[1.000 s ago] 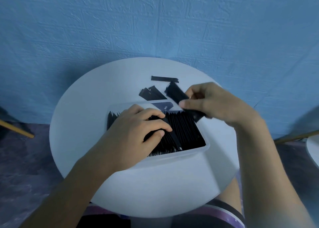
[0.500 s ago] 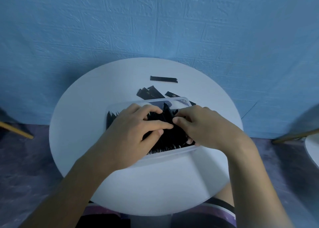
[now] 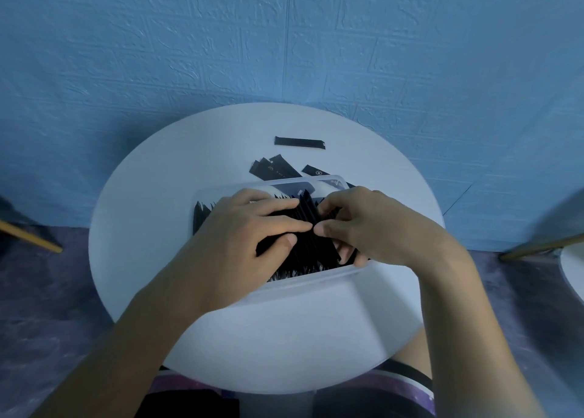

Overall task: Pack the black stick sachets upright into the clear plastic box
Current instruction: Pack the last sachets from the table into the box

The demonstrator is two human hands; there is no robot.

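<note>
Head camera: both my hands are inside the clear plastic box [image 3: 316, 277], which sits in the middle of the round white table [image 3: 284, 338], right in front of me.

The box is nearly full of black stick sachets [image 3: 311, 247]. They stand on end with their tops pointing up at me, leaning a little.

My left hand [image 3: 249, 234] lies on top of the row. Its fingers are almost straight and push the sachets over to the left. My right hand [image 3: 376, 231] has its fingers bent down into the box. Its thumb and fingers pinch a small bunch of sachets, right beside the left fingertips. I think I am squeezing this bunch into the gap between my hands.

More sachets lie flat on the table, past the far wall of the box. There is a little pile [image 3: 273, 172] just behind the box, nearer my left hand. One sachet with a round mark [image 3: 316, 171] peeks out near the middle. A single sachet [image 3: 299, 142] lies farther back, with its long side going left to right.

To get those I must reach over the box, away from me, then turn each one on end.
</note>
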